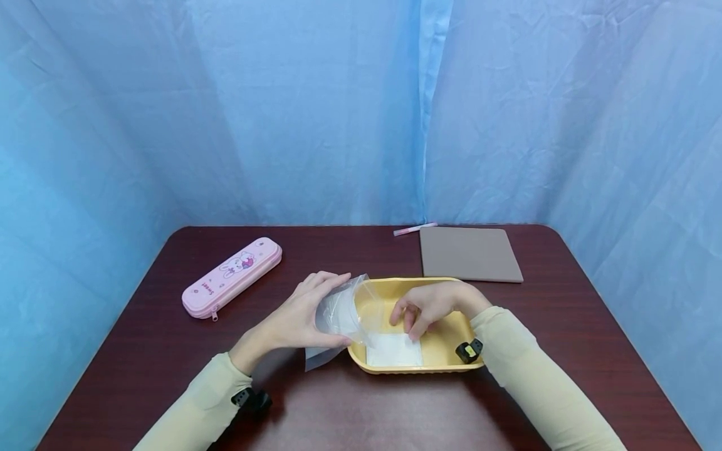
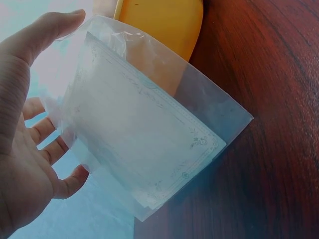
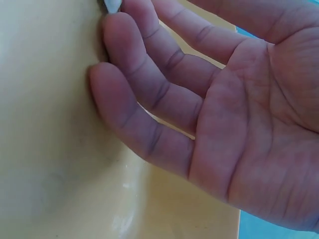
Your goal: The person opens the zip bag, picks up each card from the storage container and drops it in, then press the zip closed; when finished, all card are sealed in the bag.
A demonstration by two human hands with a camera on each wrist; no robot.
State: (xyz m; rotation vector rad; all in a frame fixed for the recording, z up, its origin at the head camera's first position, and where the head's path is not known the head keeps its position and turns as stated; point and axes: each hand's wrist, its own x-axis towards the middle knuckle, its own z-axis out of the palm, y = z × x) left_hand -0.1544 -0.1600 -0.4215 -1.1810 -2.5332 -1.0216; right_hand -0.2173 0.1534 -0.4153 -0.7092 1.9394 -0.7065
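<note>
Nearest the person, the left hand (image 1: pixel 299 322) is gripping a clear bag (image 1: pixel 338 310), thumb on one face and fingers curled round the other, holding its mouth open toward the tray (image 1: pixel 451 363). In the left wrist view a printed card (image 2: pixel 144 144) is sitting inside the bag, whose lower corner is touching the table (image 2: pixel 279 149). The bag is standing at the tray's left end, overlapping the rim.

Just right of it, the right hand (image 1: pixel 431 307) is reaching down into the tray with fingers loosely extended, holding nothing; the fingertips (image 3: pixel 107 84) are touching the tray floor at the far edge of a white sheet (image 1: pixel 395 349). The sheet is lying flat in the tray's near-left part, directly below the bag's mouth, its long axis running left to right. The right hand is the nearer one to it, and the bag lies to its left.

Farther back, a pink case (image 1: pixel 232 277) is lying at the left, a grey pad (image 1: pixel 469 254) at the right, and a pink pen (image 1: pixel 415 229) beyond.
</note>
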